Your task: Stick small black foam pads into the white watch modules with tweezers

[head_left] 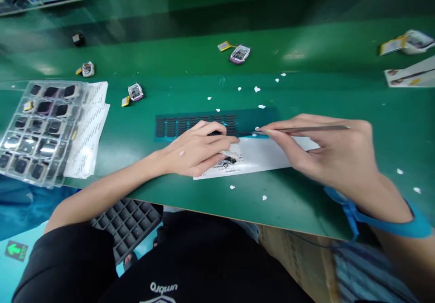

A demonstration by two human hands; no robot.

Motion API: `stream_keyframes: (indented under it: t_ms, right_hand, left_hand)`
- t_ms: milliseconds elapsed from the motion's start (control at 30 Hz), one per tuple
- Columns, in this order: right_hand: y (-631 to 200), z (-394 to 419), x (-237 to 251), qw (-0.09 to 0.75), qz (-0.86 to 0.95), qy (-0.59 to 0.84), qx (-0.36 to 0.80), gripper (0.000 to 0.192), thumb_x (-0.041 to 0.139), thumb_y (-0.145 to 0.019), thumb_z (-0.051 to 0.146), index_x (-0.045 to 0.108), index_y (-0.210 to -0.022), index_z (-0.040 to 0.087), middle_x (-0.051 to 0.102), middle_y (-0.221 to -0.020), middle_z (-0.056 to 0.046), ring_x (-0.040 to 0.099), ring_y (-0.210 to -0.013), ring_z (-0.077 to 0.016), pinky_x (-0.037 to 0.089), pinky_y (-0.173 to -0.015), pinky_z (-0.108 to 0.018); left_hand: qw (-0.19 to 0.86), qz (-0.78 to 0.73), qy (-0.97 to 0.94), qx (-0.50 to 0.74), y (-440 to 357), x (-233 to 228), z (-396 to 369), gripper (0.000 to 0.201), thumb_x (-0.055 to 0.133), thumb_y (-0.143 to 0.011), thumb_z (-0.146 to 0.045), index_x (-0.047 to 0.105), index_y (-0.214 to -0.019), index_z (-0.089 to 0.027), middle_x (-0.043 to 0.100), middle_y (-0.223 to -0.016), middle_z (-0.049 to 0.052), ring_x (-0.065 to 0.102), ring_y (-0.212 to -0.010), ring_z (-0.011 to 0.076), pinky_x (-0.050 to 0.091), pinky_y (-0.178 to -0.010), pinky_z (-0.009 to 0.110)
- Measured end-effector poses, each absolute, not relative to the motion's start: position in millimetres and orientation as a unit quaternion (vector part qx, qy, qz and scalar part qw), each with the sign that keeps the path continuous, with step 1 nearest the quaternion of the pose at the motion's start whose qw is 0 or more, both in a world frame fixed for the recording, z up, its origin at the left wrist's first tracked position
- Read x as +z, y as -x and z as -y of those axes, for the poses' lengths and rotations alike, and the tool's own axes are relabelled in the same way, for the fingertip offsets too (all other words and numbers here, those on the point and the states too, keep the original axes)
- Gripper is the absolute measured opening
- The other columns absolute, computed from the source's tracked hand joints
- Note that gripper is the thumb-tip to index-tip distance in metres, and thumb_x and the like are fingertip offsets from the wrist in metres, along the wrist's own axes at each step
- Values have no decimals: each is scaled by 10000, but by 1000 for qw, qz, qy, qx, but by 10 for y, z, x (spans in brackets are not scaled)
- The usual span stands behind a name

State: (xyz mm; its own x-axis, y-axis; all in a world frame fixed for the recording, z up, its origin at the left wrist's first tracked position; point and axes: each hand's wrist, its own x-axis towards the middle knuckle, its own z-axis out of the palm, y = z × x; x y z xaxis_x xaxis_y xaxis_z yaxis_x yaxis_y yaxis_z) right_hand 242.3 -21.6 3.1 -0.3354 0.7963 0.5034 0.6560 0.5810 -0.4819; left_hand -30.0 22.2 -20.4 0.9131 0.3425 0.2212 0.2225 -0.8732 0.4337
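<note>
Black sleeves and a dark shirt fill the 6 o'clock edge, with a black compartment tray (127,223) hanging below the table (306,199) edge at 7 o'clock. On the green table, the left hand (197,149) lies curled over a small device (228,160) resting on a white sheet (261,156); its grip is narrow, fingertips pinching at the device, though how firmly cannot be told. The right hand (326,153), at 3 o'clock of the left, has its grip closed on metal tweezers (302,129), which lie nearly level, the tip pointing toward 9 o'clock and meeting the left fingertips just above the device. A blue wrist strap (384,219) circles the right wrist. Just beyond both hands, at 12 o'clock, lies a teal strip of small dark pads (193,124). At 9 o'clock sits a clear blister tray (37,131) of dark square parts, resting partly on white backing sheets (90,126). Small pink-framed devices (136,92) lie scattered farther out, toward 11 and 12 o'clock, and white scraps (257,89) dot the table.
</note>
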Motion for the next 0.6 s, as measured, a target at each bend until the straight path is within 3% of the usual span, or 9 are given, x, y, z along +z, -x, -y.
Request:
stream_keyframes:
  t_ms: [233,400,600]
  right_hand:
    - [-2463,245,-33,364,796,459,154,221,681,-1002,210,789,-890,366,813,-969,67,791,-831,-230,665,-723,-419]
    - [-2494,222,-85,374,798,436,179,274,665,-1000,177,799,-1013,415,811,-985,75,774,-787,-222,645,-679,-406]
    - [-2529,199,-59,375,832,407,49,240,728,-962,136,803,-1073,334,821,-935,22,764,-716,-179,592,-560,-301]
  left_hand:
    - [207,-144,-957,146,307,-171,-230,391,328,-1115,-321,685,-1104,-161,683,-1452,128,551,-1239,291,400,-992,452]
    - [204,-160,-961,97,256,-167,-225,423,323,-1124,-343,651,-1316,-156,674,-1468,124,509,-1245,302,360,-962,459]
    - [212,-165,-959,91,212,-192,-246,438,302,-1121,-318,655,-1309,-141,681,-1450,136,508,-1234,299,355,-945,462]
